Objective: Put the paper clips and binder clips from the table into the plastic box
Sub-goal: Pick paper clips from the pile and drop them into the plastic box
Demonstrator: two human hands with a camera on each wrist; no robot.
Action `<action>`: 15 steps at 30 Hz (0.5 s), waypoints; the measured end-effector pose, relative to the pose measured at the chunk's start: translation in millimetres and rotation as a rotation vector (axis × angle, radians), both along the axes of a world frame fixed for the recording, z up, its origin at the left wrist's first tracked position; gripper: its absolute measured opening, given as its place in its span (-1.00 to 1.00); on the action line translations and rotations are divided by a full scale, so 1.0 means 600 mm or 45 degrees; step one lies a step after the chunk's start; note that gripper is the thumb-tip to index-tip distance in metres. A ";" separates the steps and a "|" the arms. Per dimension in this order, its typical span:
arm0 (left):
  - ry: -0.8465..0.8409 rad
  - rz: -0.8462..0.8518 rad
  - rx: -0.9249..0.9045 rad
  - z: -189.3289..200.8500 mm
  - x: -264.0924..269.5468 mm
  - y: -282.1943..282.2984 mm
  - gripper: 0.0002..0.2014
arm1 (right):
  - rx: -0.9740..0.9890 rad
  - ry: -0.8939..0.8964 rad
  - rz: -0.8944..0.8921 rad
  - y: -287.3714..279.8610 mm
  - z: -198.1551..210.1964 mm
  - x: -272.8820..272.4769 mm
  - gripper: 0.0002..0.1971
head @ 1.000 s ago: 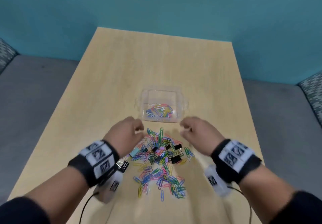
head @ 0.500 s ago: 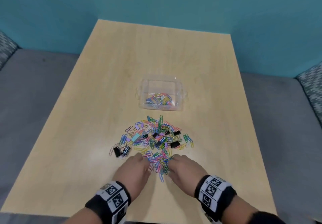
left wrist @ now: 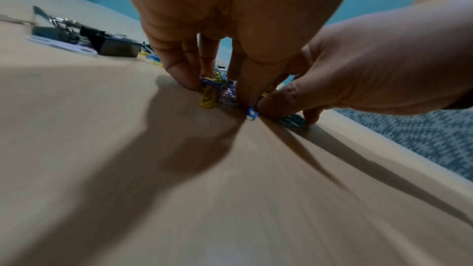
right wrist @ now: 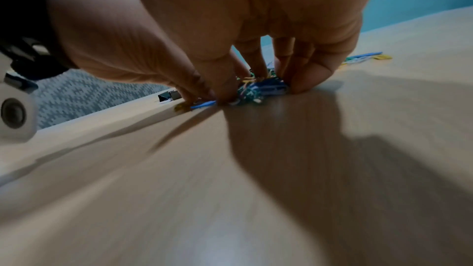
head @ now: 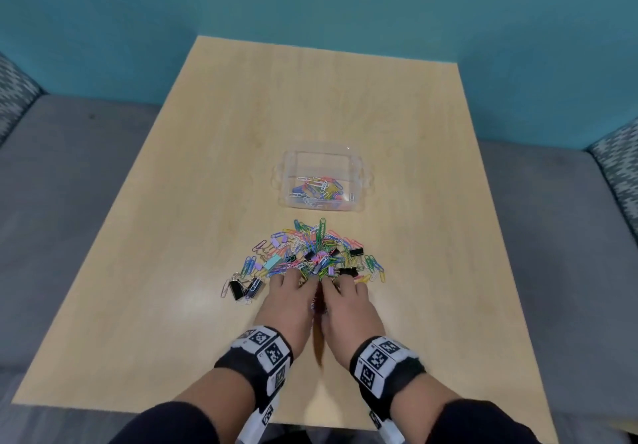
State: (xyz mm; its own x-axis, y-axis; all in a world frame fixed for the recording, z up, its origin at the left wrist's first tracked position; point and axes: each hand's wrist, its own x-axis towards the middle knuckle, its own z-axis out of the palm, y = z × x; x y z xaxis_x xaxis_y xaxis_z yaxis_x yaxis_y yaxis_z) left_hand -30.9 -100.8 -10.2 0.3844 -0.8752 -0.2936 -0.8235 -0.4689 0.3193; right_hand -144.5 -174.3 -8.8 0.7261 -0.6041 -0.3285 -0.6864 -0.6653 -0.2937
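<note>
A heap of coloured paper clips (head: 317,253) mixed with black binder clips (head: 355,252) lies on the wooden table (head: 310,98), just in front of the clear plastic box (head: 286,167). The box holds several paper clips. My left hand (head: 290,291) and right hand (head: 345,295) sit side by side at the near edge of the heap, fingers bent down into it. In the left wrist view my left hand (left wrist: 220,88) curls over a bunch of clips (left wrist: 208,99). In the right wrist view my right hand (right wrist: 256,86) does the same with blue and green clips (right wrist: 266,86).
A black binder clip (head: 238,288) with a few stray paper clips lies apart, left of my left hand. Grey sofa seats (head: 69,184) flank the table on both sides, and a teal wall (head: 310,1) stands behind it.
Both hands drew back from beside the box to the near edge of the heap, came together, and have now pushed forward into the clips, fingers curling over them.
</note>
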 end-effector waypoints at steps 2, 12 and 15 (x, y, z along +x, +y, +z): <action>-0.011 -0.023 0.006 -0.004 0.006 -0.003 -0.55 | 0.006 0.010 0.014 -0.005 0.003 0.004 -0.53; -0.020 -0.199 0.118 0.005 0.022 0.007 -0.74 | 0.027 0.106 0.279 -0.025 0.030 -0.019 -0.53; -0.027 -0.227 0.139 0.008 0.028 0.007 -0.74 | 0.046 0.104 0.308 -0.030 0.036 -0.020 -0.56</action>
